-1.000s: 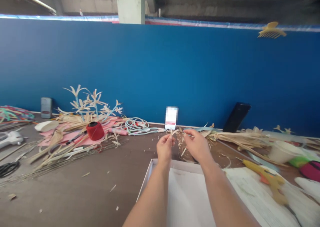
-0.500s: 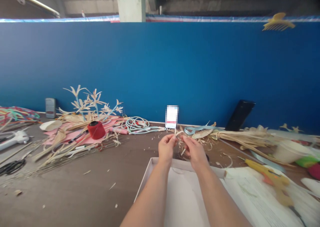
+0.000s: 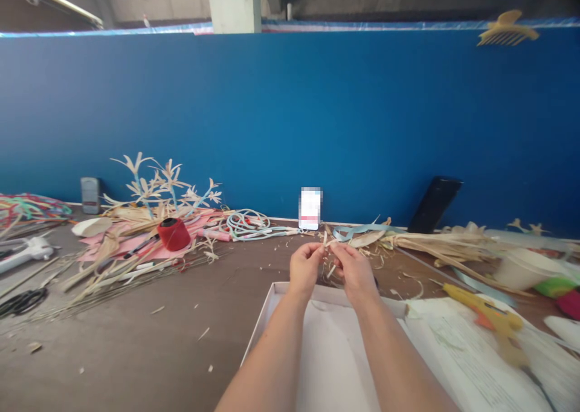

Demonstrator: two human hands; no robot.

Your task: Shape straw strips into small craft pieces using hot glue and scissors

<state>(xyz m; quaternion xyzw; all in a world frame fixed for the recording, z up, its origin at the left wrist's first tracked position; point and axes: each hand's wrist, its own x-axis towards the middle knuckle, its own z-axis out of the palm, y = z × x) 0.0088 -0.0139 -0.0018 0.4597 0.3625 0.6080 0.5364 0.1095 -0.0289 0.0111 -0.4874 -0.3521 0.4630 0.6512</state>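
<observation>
My left hand (image 3: 304,268) and my right hand (image 3: 356,272) meet above the far edge of a shallow white box (image 3: 280,288). Both are closed in a pinch on a thin pale strip (image 3: 325,238), like dried husk or straw, whose upper end sticks up between the fingertips. Below the right fingers shows a short whitish piece (image 3: 331,272); whether it is joined to the strip I cannot tell. Pale shavings (image 3: 378,258) lie on the brown table just beyond my right hand.
Pale husk flowers (image 3: 170,179) on blue stems and a red spool (image 3: 173,235) stand to the left. A lit phone (image 3: 310,208) leans on the blue partition (image 3: 281,110). A yellow glue gun (image 3: 492,315) lies on papers (image 3: 453,339) at right, near a white cup (image 3: 523,272).
My left hand has shifted slightly right, and the fingertips of both hands are now closer together on the strip. The view has tilted a little.
</observation>
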